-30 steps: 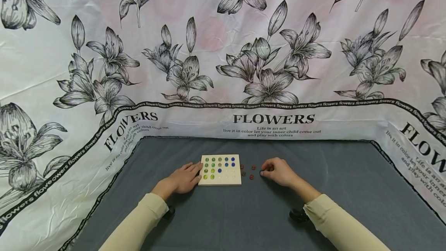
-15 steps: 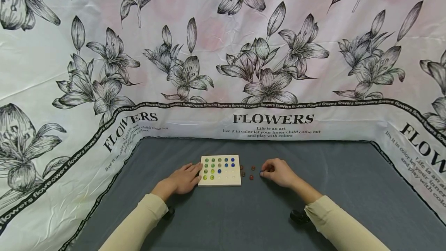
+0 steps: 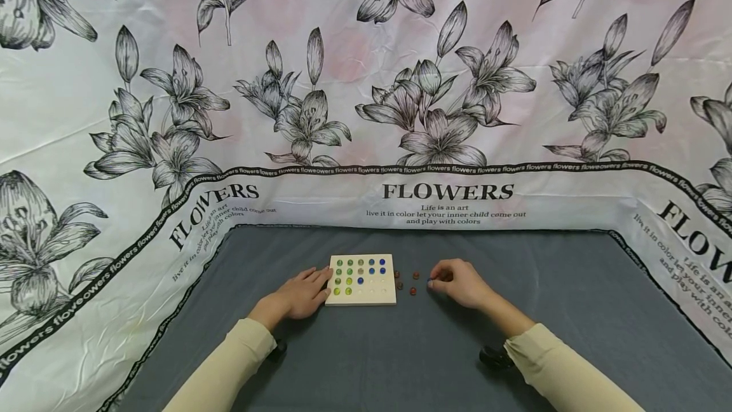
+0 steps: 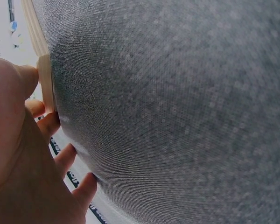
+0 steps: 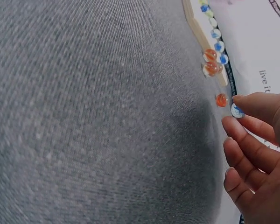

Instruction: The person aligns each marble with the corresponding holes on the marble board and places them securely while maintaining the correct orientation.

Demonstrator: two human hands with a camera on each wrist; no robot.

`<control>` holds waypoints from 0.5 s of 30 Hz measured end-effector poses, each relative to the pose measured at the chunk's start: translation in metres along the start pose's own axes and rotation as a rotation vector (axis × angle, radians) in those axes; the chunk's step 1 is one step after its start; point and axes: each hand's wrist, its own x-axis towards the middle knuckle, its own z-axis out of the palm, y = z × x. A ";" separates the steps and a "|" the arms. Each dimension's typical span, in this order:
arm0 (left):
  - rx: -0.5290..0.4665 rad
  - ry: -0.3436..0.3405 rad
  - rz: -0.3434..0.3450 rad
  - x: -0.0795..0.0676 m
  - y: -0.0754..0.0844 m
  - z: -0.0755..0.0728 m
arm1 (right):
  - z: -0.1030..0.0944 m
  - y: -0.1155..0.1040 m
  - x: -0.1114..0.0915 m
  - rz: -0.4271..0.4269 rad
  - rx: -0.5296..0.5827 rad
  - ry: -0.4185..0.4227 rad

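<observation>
A pale wooden board (image 3: 374, 298) lies on the grey cloth, with green, yellow-green and blue marbles seated in its rows of hollows. Several hollows at its lower right hold no marble. The left hand (image 3: 297, 294) rests against the board's left edge; in the left wrist view its thumb and index finger touch the wooden side (image 4: 45, 84). To the right of the board, the right hand (image 3: 457, 282) pinches a blue-and-clear marble (image 5: 237, 110) between thumb and index finger. Several orange-brown marbles (image 3: 413, 291) lie loose between the board and that hand.
Grey cloth (image 3: 366, 361) covers the table. Behind it rises a white sheet (image 3: 320, 202) printed with lilies and lettering. A black wrist device (image 3: 495, 357) sits under the right cuff, and another (image 3: 277, 350) under the left.
Both hands keep almost the same place. The right forearm and sleeve have shifted slightly to the right, while the marble stays pinched and the board has not moved.
</observation>
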 end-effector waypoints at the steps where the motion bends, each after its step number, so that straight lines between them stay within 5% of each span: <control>1: 0.000 0.003 0.001 0.001 -0.001 0.001 | 0.000 -0.001 -0.001 0.003 0.000 0.004; 15: -0.002 0.009 0.030 -0.004 0.000 -0.001 | 0.004 -0.023 -0.009 -0.020 0.038 0.043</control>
